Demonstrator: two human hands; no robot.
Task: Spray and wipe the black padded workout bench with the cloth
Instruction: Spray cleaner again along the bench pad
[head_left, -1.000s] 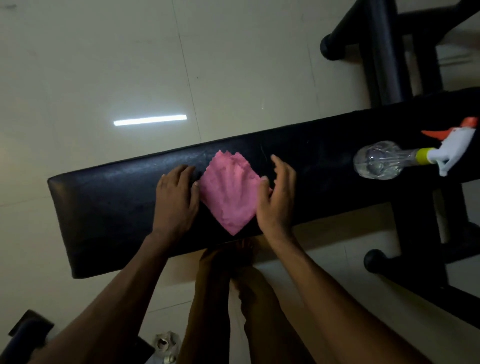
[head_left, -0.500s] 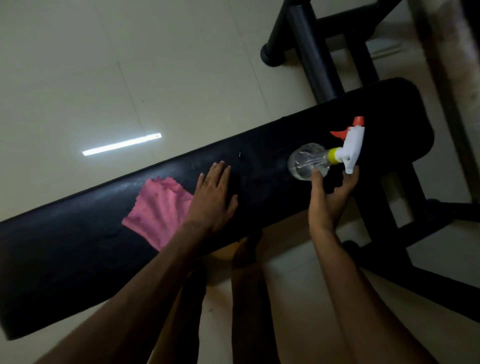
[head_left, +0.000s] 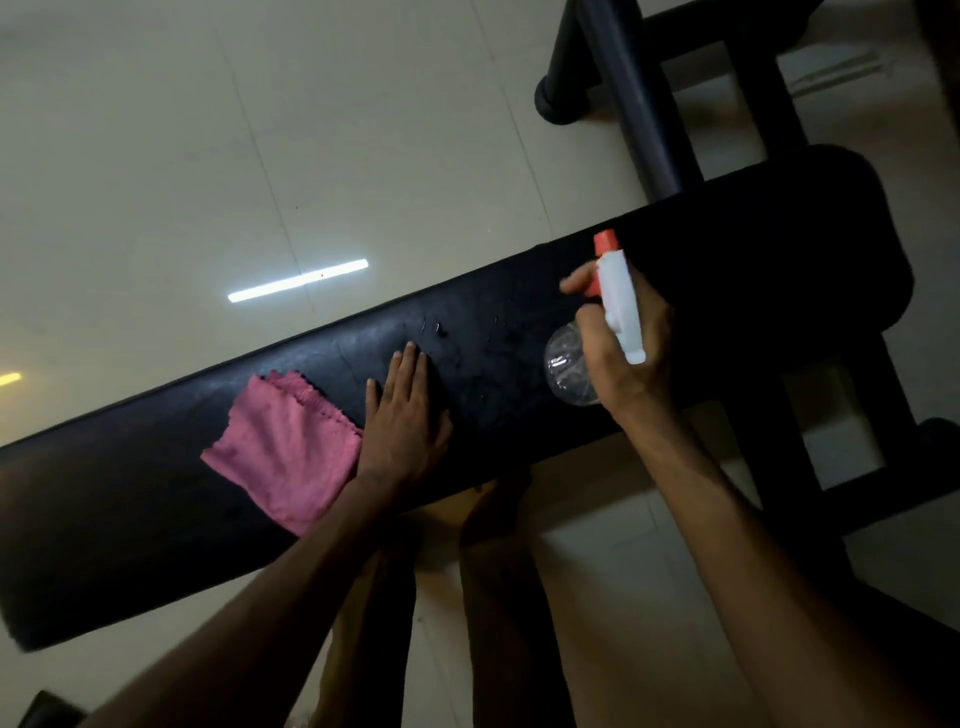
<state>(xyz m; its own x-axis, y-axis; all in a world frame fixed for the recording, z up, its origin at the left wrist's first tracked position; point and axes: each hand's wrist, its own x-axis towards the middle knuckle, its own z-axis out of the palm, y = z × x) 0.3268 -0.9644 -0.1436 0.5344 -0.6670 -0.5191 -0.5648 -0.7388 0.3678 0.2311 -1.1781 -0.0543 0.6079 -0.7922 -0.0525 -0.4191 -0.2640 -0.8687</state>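
A black padded workout bench (head_left: 156, 499) runs across the view from about eight o'clock to about two o'clock, over a pale tiled floor (head_left: 363, 130) that carries a bright strip of reflected light (head_left: 298, 281) toward ten o'clock.

Toward nine o'clock of centre, a pink cloth (head_left: 283, 449) lies crumpled and partly folded on the pad, its frayed edge turned toward one o'clock. Nothing grips it; its right side is touching or just under the wrist of the left hand (head_left: 405, 421).

That left hand rests flat on the pad just beside the cloth, at the three o'clock side of it, palm down, fingers straight and together, pointing toward twelve o'clock and holding nothing. A few small glints, perhaps droplets, sit on the pad just past its fingertips.

Further right, toward three o'clock of centre, the right hand (head_left: 626, 353) is wrapped around the neck of a clear spray bottle (head_left: 566, 371) held above the bench. The white spray head (head_left: 618, 301) with its red nozzle points toward twelve o'clock, and the index finger curls over the red trigger. The rounded clear body shows at the eight o'clock side of the fist.

At one o'clock, black tubular frame legs (head_left: 628, 88) of the bench stand on the floor. The person's bare legs (head_left: 498, 597) show below the bench, near six o'clock.
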